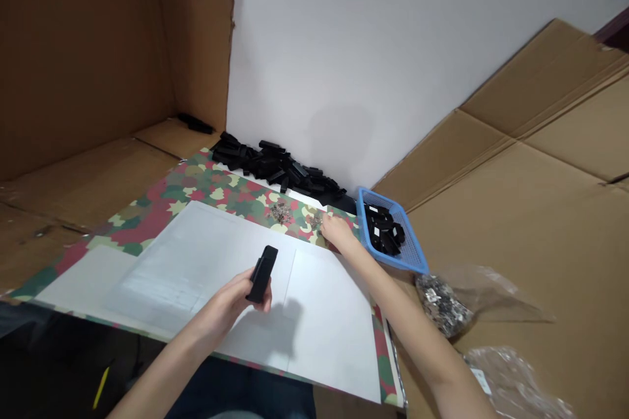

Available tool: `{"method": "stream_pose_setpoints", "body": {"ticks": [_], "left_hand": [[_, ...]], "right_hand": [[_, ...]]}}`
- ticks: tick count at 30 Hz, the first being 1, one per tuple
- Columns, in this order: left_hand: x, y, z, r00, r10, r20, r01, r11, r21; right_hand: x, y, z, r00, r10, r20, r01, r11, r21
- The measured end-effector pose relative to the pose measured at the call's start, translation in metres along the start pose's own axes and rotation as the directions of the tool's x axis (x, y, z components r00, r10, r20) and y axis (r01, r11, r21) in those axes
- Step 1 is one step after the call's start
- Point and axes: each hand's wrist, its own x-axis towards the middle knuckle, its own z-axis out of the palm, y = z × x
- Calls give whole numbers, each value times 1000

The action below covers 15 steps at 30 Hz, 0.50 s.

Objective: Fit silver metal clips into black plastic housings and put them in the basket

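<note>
Above the white sheet (329, 314), my left hand (246, 291) grips a black rectangular plastic piece (264, 272), held tilted with its far end up. My right hand (337, 230) reaches to a small pile of tiny metal parts (314, 221) on the camouflage-patterned cloth (226, 186). Its fingers are bent together at the pile; whatever lies between the fingertips is too small to make out. A second heap of small metal parts (280, 212) is to the left of that hand.
Many black plastic pieces (275, 163) are heaped along the wall. At the right a blue basket (417, 252) holds more black pieces. Beside it lie a clear bag of metal parts (442, 304) and a crumpled plastic bag (515, 380). Cardboard (540, 222) surrounds the table.
</note>
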Motion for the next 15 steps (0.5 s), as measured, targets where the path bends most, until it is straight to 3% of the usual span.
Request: {"method": "stream_pose_setpoints", "body": {"ticks": [6,11,15], "left_hand": [[5,-16,5,997,31,-70,-43,983,-181],[13,-15,13,994,29,-102,-58,956,-287],[17,-16,17,994,51,-94,-78,949,-304]], "right_hand": [[-7,28,1,989,133,-56,-101,914,393],[-19,38,11,987,103,-120,3,745,667],[-18,37,22,986,95,-134,37,666,745]]}}
